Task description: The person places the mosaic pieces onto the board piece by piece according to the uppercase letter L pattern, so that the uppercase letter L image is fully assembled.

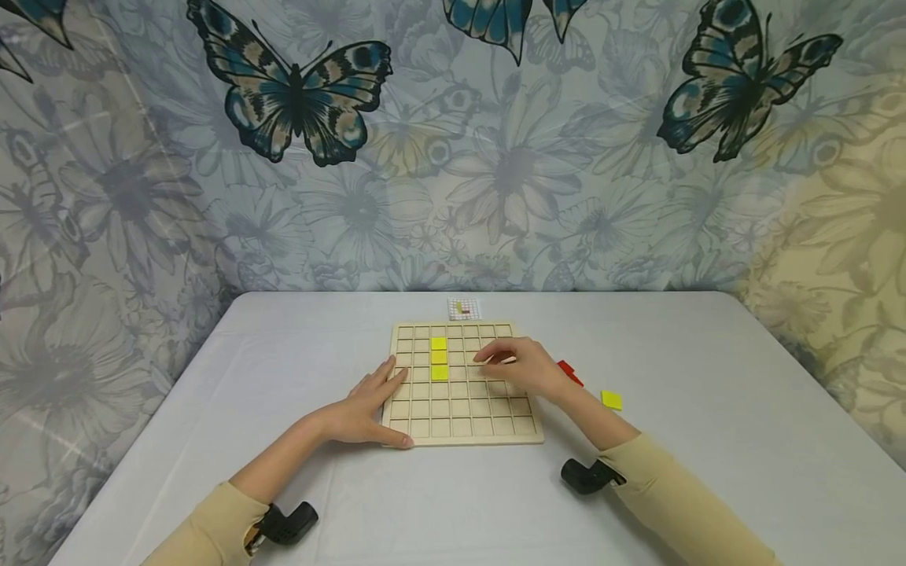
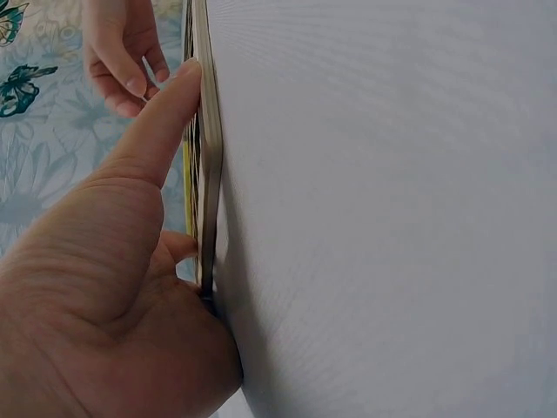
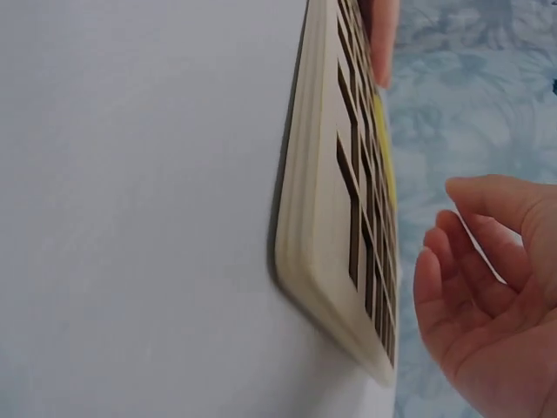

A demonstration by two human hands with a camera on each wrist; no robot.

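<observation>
A pale wooden grid board (image 1: pixel 463 441) lies on the table, with 3 yellow square tiles (image 1: pixel 439 358) in one column left of its middle. My left hand (image 1: pixel 364 410) rests on the board's left side, fingers spread, its thumb on the near left corner; the left wrist view shows the thumb (image 2: pixel 144 144) along the board's edge. Above the board's right half hovers my right hand (image 1: pixel 522 366), its fingers loosely bent. In the right wrist view that hand (image 3: pixel 492 287) shows nothing between thumb and fingers, and it is apart from the board.
Red tiles (image 1: pixel 570 373) lie right of the board, partly hidden by the right hand. A loose yellow tile (image 1: pixel 612 401) is further right. Behind the board lies a small card (image 1: pixel 464 309) printed with a coloured grid. A butterfly-patterned cloth (image 1: pixel 510 181) hangs behind the white table (image 1: pixel 297 338).
</observation>
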